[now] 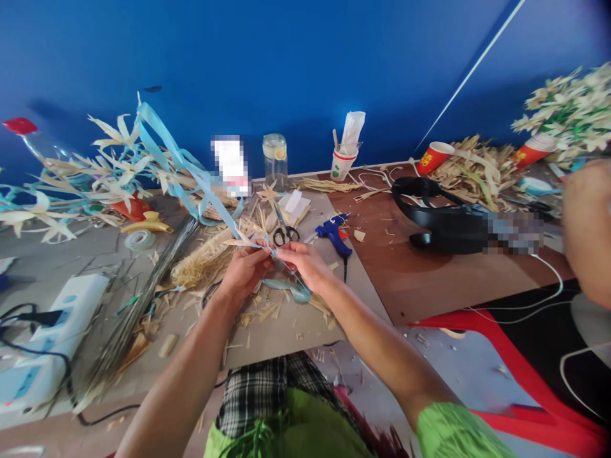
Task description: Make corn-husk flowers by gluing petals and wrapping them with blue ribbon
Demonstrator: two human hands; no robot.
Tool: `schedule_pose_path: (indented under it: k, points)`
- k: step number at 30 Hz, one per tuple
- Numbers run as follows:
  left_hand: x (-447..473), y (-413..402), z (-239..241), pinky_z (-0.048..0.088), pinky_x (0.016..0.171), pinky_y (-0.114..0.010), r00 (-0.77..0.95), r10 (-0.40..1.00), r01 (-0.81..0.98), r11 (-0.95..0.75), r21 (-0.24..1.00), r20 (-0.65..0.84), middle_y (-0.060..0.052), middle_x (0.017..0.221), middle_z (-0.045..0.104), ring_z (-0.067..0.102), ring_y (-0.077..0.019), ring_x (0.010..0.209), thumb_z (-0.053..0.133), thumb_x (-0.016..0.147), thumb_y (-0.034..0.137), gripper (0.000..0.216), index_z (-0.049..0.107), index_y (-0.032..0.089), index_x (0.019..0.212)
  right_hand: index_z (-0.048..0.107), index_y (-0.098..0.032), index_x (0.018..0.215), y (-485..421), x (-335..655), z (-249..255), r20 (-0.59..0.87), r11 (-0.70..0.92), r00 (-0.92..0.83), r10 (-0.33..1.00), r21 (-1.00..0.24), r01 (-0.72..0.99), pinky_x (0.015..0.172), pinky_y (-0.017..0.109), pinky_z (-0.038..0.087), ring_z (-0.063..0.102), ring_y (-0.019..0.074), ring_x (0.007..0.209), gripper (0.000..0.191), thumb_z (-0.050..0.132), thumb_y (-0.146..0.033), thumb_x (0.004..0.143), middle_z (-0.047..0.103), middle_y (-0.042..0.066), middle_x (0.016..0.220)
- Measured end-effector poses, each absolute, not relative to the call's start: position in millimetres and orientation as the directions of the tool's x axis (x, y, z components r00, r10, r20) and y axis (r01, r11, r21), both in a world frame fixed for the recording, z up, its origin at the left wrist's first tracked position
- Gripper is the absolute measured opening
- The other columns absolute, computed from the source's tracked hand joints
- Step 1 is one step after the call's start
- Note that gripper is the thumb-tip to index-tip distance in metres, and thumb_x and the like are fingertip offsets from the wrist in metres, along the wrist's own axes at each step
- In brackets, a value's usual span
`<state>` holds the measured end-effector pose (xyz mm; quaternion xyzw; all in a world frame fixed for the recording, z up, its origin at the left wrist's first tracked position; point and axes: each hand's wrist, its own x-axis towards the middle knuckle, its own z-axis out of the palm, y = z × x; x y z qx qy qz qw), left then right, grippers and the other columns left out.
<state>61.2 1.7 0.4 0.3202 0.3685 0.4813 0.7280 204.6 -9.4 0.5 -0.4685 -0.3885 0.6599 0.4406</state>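
Note:
My left hand [248,267] and my right hand [303,261] meet over the table, both with fingers pinched close together. Between the fingertips is the thin stem of a pale husk flower [261,224], with light blue wrapping on it. A thin wire stretches from the fingers toward the lower right. Beyond my left hand a long light blue ribbon [188,168] hangs from a branch of husk flowers [119,137]. Black-handled scissors [286,235] lie just past my fingertips. To the right of them rests a blue glue gun [335,235].
A bundle of wires [143,299], a corn cob [203,257], a tape roll [139,240] and a white power strip [60,340] lie left. Behind stand a jar [275,159] and a paper cup [342,164]. A black headset-like object [443,229] lies right, near another person's arm [589,235].

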Motion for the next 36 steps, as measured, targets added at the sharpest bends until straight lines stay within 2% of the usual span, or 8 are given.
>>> schedule_pose_path:
  k: [3, 6, 14, 20, 27, 29, 32, 36]
  points:
    - [59.5, 2.6, 0.0, 0.036, 0.05, -0.02, 0.303, 0.923, -0.438, 0.355, 0.826, -0.236, 0.002, 0.059, 0.055, 0.043, -0.0049, 0.046, 0.075, 0.06, 0.017, 0.021, 0.059, 0.012, 0.072, 0.057, -0.016, 0.062, -8.4, 205.6, 0.9, -0.328, -0.4, -0.26, 0.908, -0.865, -0.304, 0.047, 0.023, 0.02, 0.035, 0.0065, 0.045, 0.03, 0.07, -0.043, 0.06, 0.052, -0.003, 0.053]
    - [59.1, 2.5, 1.5, 0.037, 0.052, -0.021, 0.334, 0.909, -0.373, 0.37, 0.851, -0.249, 0.0, 0.06, 0.056, 0.047, -0.0067, 0.049, 0.077, 0.058, 0.019, 0.023, 0.058, 0.012, 0.069, 0.058, -0.015, 0.059, -8.1, 207.1, 1.8, -0.356, -0.447, -0.305, 0.883, -0.834, -0.324, 0.046, 0.024, 0.015, 0.029, 0.0046, 0.042, 0.029, 0.074, -0.039, 0.056, 0.051, -0.004, 0.05]
    - [56.6, 3.1, -1.7, 0.033, 0.049, -0.021, 0.331, 0.902, -0.179, 0.35, 0.92, -0.279, 0.003, 0.054, 0.05, 0.043, -0.0071, 0.047, 0.077, 0.057, 0.025, 0.026, 0.056, 0.014, 0.067, 0.055, -0.017, 0.056, -9.5, 206.5, 1.6, -0.415, -0.483, -0.274, 0.868, -0.834, -0.267, 0.048, 0.023, 0.021, 0.035, 0.006, 0.043, 0.029, 0.077, -0.033, 0.048, 0.047, -0.007, 0.045]
    - [60.7, 2.3, -1.2, 0.028, 0.047, -0.021, 0.268, 0.923, -0.1, 0.313, 0.945, -0.277, 0.005, 0.051, 0.048, 0.042, -0.008, 0.045, 0.075, 0.057, 0.026, 0.027, 0.054, 0.016, 0.071, 0.057, -0.017, 0.061, -9.5, 204.8, -4.0, -0.325, -0.325, -0.11, 0.939, -0.946, 0.025, 0.047, 0.023, 0.019, 0.03, 0.0065, 0.043, 0.016, 0.065, -0.03, 0.061, 0.04, -0.009, 0.043]
    - [59.7, 4.0, -1.5, 0.028, 0.047, -0.021, 0.214, 0.938, -0.126, 0.302, 0.945, -0.272, 0.004, 0.052, 0.051, 0.044, -0.0091, 0.048, 0.071, 0.062, 0.028, 0.027, 0.051, 0.017, 0.076, 0.063, -0.015, 0.067, -11.9, 205.3, 5.2, -0.115, -0.085, -0.084, 0.99, -0.951, 0.298, 0.051, 0.021, 0.027, 0.039, 0.0075, 0.052, 0.012, 0.057, -0.025, 0.07, 0.047, -0.006, 0.051]
    - [56.8, 4.9, -2.8, 0.028, 0.047, -0.021, 0.213, 0.94, -0.137, 0.3, 0.944, -0.268, 0.005, 0.051, 0.05, 0.044, -0.0086, 0.047, 0.071, 0.063, 0.027, 0.026, 0.05, 0.017, 0.074, 0.063, -0.015, 0.069, -12.5, 206.7, 5.7, -0.089, -0.053, -0.103, 0.991, -0.949, 0.309, 0.052, 0.02, 0.028, 0.041, 0.0077, 0.053, 0.014, 0.059, -0.028, 0.07, 0.05, -0.005, 0.055]
    - [53.2, 4.9, -3.6, 0.027, 0.046, -0.02, 0.248, 0.933, -0.136, 0.3, 0.944, -0.261, 0.006, 0.047, 0.047, 0.041, -0.0076, 0.044, 0.073, 0.063, 0.028, 0.027, 0.051, 0.017, 0.076, 0.062, -0.016, 0.07, -12.3, 209.6, 4.1, -0.098, -0.066, -0.131, 0.987, -0.972, 0.227, 0.051, 0.021, 0.028, 0.039, 0.0082, 0.053, 0.022, 0.06, -0.039, 0.072, 0.048, -0.005, 0.055]
    - [52.9, 3.7, -1.4, 0.026, 0.045, -0.02, 0.281, 0.923, -0.137, 0.308, 0.941, -0.262, 0.006, 0.045, 0.043, 0.037, -0.0061, 0.041, 0.074, 0.064, 0.032, 0.029, 0.055, 0.015, 0.076, 0.061, -0.018, 0.069, -11.2, 213.1, 5.5, -0.078, -0.06, -0.141, 0.987, -0.99, 0.129, 0.053, 0.022, 0.03, 0.042, 0.0107, 0.056, 0.035, 0.053, -0.051, 0.078, 0.047, -0.003, 0.056]
